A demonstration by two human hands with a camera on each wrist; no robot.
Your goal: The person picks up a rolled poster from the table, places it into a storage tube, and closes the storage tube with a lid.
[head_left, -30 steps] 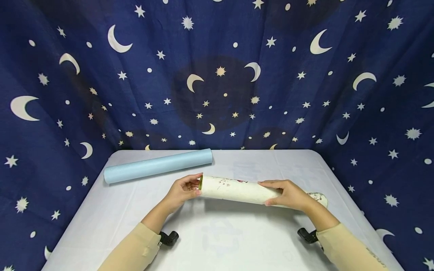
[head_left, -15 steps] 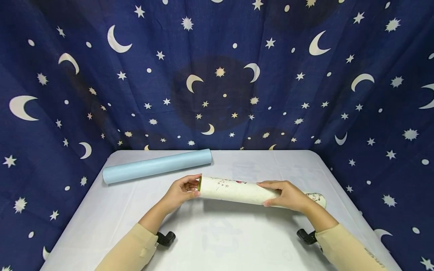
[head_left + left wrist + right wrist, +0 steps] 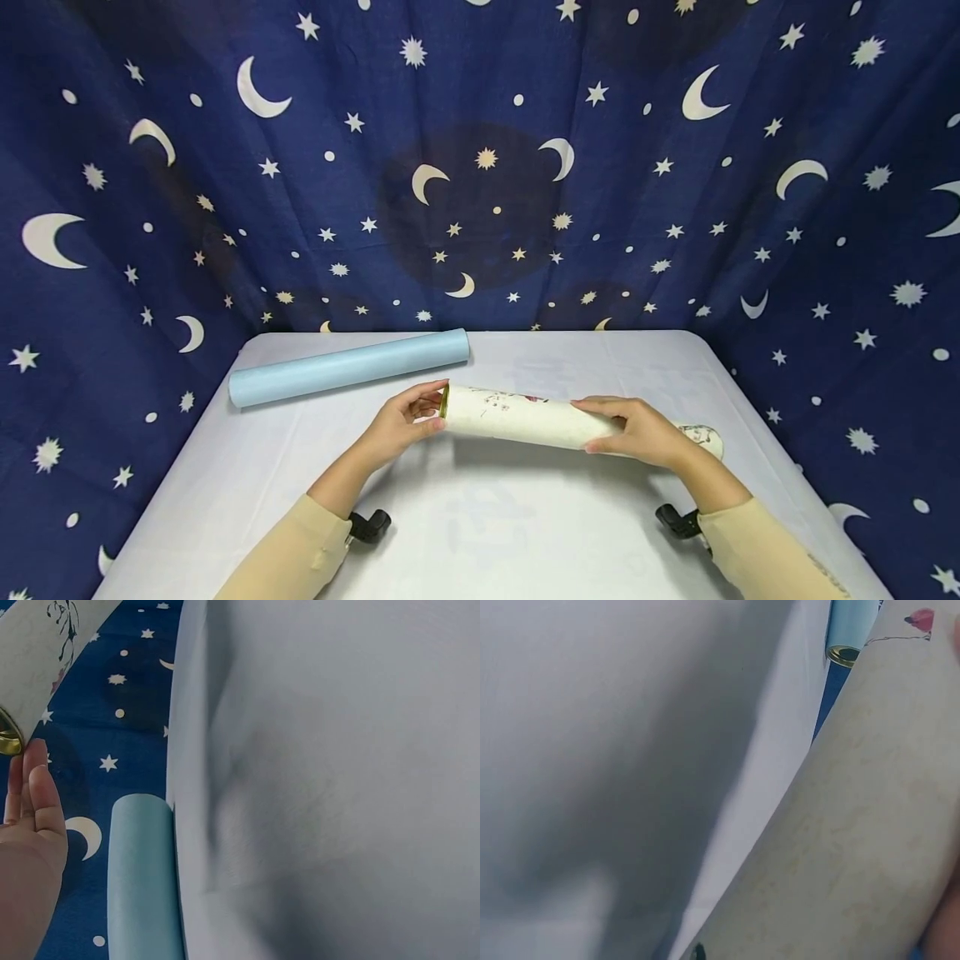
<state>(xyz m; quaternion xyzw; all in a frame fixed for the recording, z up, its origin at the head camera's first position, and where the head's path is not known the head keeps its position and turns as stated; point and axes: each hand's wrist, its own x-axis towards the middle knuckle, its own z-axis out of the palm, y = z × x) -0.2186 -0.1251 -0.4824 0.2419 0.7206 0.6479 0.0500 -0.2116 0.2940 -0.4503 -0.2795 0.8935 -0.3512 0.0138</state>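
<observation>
A long cream tube (image 3: 517,422), printed with blossoms and a small red figure, hangs tilted above the table, its left end higher. My left hand (image 3: 401,427) pinches its gold-rimmed left end between thumb and fingers. Round the tube's right half, my right hand (image 3: 633,432) grips with the thumb on the near side and fingers over the top. In the left wrist view, the fingertips touch the tube beside its gold rim (image 3: 10,735). The cream wall (image 3: 855,802) fills much of the right wrist view, where most of the right hand is hidden.
A light blue tube (image 3: 348,367) lies aslant on the white-covered table (image 3: 495,517), back left. In the right wrist view, its end shows a gold rim (image 3: 844,655). A dark blue curtain (image 3: 480,250) with moons and stars surrounds the table's back and sides.
Both hands keep their hold on the cream tube, whose left end has risen very slightly. The light blue tube stays where it was.
</observation>
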